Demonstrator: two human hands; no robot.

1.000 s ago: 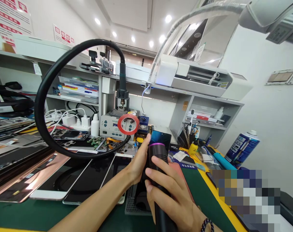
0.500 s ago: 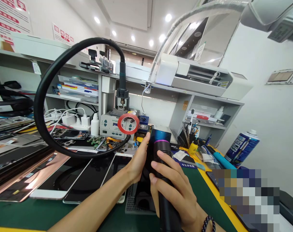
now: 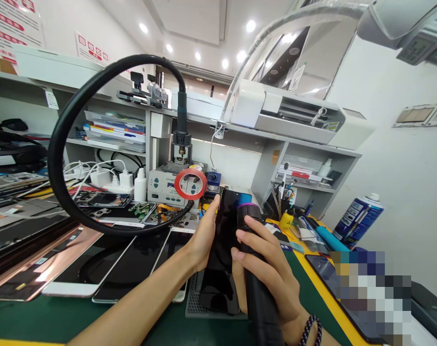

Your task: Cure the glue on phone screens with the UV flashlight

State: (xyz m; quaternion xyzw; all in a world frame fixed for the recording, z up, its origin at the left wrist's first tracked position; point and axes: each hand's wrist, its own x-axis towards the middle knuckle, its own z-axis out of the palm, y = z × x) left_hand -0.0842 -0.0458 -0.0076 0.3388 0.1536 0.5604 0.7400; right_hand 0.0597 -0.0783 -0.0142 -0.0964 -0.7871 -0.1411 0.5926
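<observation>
My left hand (image 3: 204,235) props a dark phone (image 3: 223,250) upright on the grey pad (image 3: 194,302) near the tabletop's front edge, fingers flat along its left side. My right hand (image 3: 265,274) is wrapped around a black torch (image 3: 256,288) touching the phone.

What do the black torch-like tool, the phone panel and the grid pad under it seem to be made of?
Tool in the right hand: probably matte black metal, with a glossy purple ring. Phone panel, steadied by the left hand: likely glass, dark and reflective. Grid pad: perhaps grey rubber or silicone, dull.
</observation>
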